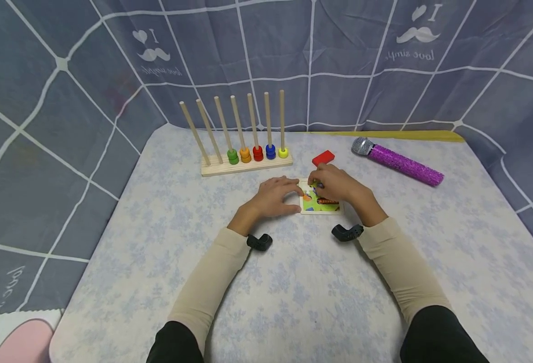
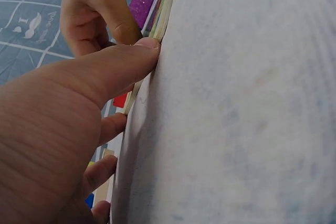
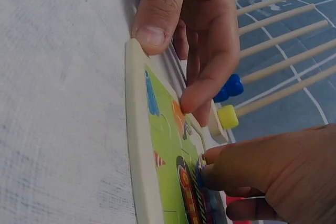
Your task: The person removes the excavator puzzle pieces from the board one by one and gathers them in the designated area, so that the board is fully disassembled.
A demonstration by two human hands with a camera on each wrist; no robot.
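Note:
A small wooden jigsaw puzzle (image 1: 313, 204) with a green picture lies in a pale frame between both hands. My left hand (image 1: 275, 197) rests against its left side, with the thumb (image 3: 152, 38) at the near corner and the index fingertip (image 3: 194, 98) on the side farther back. Over the far part, my right hand (image 1: 334, 182) pinches a small puzzle piece (image 3: 200, 171) with blue on it, mostly hidden by the fingers. In the right wrist view, the piece sits right at the board's surface. A red block (image 1: 323, 157) lies just beyond the right hand.
A wooden peg stand (image 1: 248, 167) with upright dowels and coloured rings stands at the back left. To the right lies a glittery purple microphone (image 1: 402, 164). A yellow strip (image 1: 393, 136) runs along the far table edge, before a grey patterned curtain (image 1: 339, 55).

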